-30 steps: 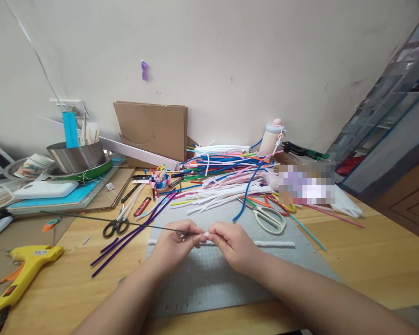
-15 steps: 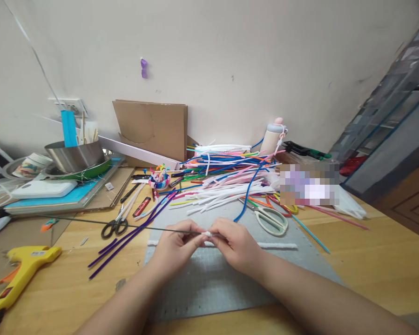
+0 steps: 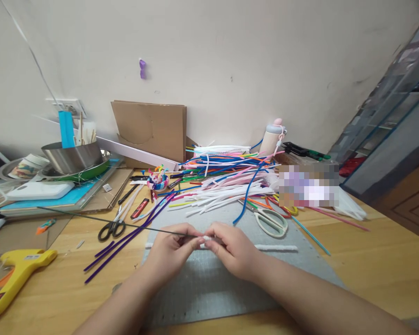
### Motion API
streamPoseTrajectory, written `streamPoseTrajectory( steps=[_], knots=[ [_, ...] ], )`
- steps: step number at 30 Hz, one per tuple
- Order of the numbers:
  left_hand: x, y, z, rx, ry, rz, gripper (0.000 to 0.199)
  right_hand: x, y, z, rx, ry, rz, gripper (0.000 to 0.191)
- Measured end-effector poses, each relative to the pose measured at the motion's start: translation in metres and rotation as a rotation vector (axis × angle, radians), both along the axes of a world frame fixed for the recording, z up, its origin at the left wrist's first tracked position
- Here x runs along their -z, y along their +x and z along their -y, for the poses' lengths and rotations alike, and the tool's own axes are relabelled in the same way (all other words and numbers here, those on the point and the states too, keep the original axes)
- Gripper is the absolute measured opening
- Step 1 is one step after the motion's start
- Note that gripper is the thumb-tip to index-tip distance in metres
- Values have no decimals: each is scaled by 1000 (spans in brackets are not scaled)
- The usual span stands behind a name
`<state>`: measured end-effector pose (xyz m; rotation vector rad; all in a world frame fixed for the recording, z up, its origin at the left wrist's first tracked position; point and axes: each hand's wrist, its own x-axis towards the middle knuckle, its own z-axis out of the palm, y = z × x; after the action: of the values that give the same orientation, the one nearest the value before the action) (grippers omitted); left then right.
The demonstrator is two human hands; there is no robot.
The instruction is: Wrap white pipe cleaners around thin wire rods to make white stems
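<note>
My left hand (image 3: 176, 249) is closed in a pinch on a thin dark green rod (image 3: 125, 223), which sticks out far to the left. Thumb and forefinger of my right hand (image 3: 228, 246) pinch a small white fuzzy piece, seemingly pipe cleaner (image 3: 206, 238), at the rod's right end. The fingertips of both hands nearly meet and cover most of it. Behind them a straight white pipe cleaner (image 3: 277, 248) lies across the grey cutting mat (image 3: 212, 293); its middle is hidden by my hands.
Beyond the mat lies a pile of coloured pipe cleaners (image 3: 226, 181). Pale-handled scissors (image 3: 270, 222) are at the right, black scissors (image 3: 111, 229) at the left near purple pipe cleaners (image 3: 120, 251). A yellow glue gun (image 3: 19, 272) lies far left. A bottle (image 3: 271, 139) stands by the wall.
The two hands have dropped slightly, still pinching at the same place. The rod's left end sits a little higher, and the view has shifted slightly.
</note>
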<state>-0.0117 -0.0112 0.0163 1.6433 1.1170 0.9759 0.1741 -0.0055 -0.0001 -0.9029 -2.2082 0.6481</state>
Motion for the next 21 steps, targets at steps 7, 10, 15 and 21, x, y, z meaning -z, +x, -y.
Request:
streamPoseTrajectory(
  steps=[7,10,15,21],
  knots=[
    [3,-2,-3,-51,61,-70,19,-3,4,-4,-3,170,-73,9],
    [4,-3,-5,-74,117,-99,19,-5,6,-6,31,186,-35,11],
    [2,-3,-6,18,126,-79,15,-4,3,-8,5,137,56,18],
    [-1,-4,-6,-31,41,-47,19,-5,9,-3,87,130,-6,13]
  ],
)
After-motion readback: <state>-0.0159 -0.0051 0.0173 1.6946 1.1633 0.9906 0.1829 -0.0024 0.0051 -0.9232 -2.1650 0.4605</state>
